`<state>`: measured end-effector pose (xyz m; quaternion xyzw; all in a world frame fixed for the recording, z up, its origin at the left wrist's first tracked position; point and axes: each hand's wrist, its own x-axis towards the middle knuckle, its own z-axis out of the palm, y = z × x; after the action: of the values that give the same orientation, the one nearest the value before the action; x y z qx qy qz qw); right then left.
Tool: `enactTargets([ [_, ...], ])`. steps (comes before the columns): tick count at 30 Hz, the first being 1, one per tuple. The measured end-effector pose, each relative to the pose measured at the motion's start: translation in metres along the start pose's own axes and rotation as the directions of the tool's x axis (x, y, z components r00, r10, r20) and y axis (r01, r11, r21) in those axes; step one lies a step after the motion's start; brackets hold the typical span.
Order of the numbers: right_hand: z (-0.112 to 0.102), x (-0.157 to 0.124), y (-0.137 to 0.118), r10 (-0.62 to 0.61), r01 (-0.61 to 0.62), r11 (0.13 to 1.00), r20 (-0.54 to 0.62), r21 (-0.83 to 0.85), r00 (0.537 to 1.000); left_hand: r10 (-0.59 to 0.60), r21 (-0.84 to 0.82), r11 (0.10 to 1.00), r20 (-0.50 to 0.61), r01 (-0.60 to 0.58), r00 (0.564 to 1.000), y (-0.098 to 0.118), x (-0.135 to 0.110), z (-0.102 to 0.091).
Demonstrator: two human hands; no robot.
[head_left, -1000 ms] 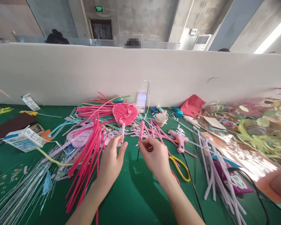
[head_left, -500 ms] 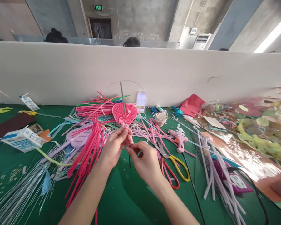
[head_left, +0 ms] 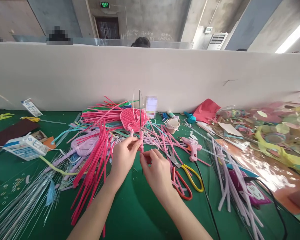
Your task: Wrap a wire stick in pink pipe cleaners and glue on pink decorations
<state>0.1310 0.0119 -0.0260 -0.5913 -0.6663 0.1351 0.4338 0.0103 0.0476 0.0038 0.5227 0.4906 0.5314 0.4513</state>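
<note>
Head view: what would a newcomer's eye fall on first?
Probably the bright pink round piece at the centre, and the reddish strips spilling left of it. Next, the wrapped rod held nearer, in the left grip and right grip, then the scissors on the right.

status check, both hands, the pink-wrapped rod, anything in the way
Left hand pinching pink-wrapped rod, right hand pinching it lower down. Rod roughly upright, dark bare end up. Scissors beside right hand, not between the hands.

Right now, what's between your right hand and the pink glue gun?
Scissors and pink strips lie between the right hand and glue gun in the head view.
</note>
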Motion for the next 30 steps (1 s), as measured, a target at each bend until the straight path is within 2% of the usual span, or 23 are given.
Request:
enactTargets([
  [2,0.002,-0.002,-0.001,-0.084,0.084,0.994,-0.008,-0.073,0.996,0.085,0.174,0.982,-0.038,-0.077,0.996,0.005,-0.005,0.002],
  [5,-0.003,-0.002,-0.004,-0.108,0.108,0.994,0.036,-0.018,0.994,0.171,0.352,0.924,-0.026,-0.151,0.985,0.01,-0.007,0.0],
  [8,-0.014,0.004,-0.006,-0.102,0.08,0.989,0.186,0.12,0.977,0.107,0.312,0.942,0.065,-0.122,0.992,0.01,-0.002,-0.007],
  [11,-0.027,0.009,-0.006,-0.16,0.106,0.979,0.34,0.171,0.927,0.069,0.283,0.954,0.116,-0.1,0.991,0.008,0.002,-0.013],
  [13,-0.031,0.011,-0.006,-0.197,0.145,0.975,0.363,0.167,0.911,0.079,0.304,0.947,0.102,-0.106,0.992,0.009,0.002,-0.014],
  [16,-0.033,0.01,-0.007,-0.213,0.159,0.969,0.305,0.192,0.928,0.066,0.296,0.951,0.092,-0.091,0.994,0.013,0.0,-0.013],
  [18,-0.033,0.009,-0.007,-0.172,0.096,0.958,0.277,0.269,0.945,0.034,0.23,0.972,0.11,-0.058,0.993,0.018,-0.002,-0.012],
  [21,-0.035,0.008,-0.008,-0.008,-0.146,0.883,0.325,0.447,0.946,-0.017,0.05,0.999,0.122,0.011,0.992,0.026,-0.005,-0.011],
  [23,-0.038,0.009,-0.009,0.09,-0.35,0.757,0.443,0.552,0.892,-0.057,-0.105,0.992,0.123,0.07,0.991,0.029,-0.007,-0.01],
  [25,-0.041,0.01,-0.011,0.111,-0.502,0.613,0.562,0.61,0.819,-0.119,-0.265,0.95,0.181,0.165,0.976,0.029,-0.008,-0.008],
  [28,-0.042,0.01,-0.017,0.086,-0.612,0.453,0.651,0.648,0.754,-0.194,-0.466,0.824,0.304,0.323,0.933,0.02,-0.01,-0.002],
  [30,-0.04,0.009,-0.019,0.091,-0.645,0.371,0.665,0.668,0.741,-0.201,-0.516,0.787,0.303,0.338,0.931,0.012,-0.009,0.002],
])
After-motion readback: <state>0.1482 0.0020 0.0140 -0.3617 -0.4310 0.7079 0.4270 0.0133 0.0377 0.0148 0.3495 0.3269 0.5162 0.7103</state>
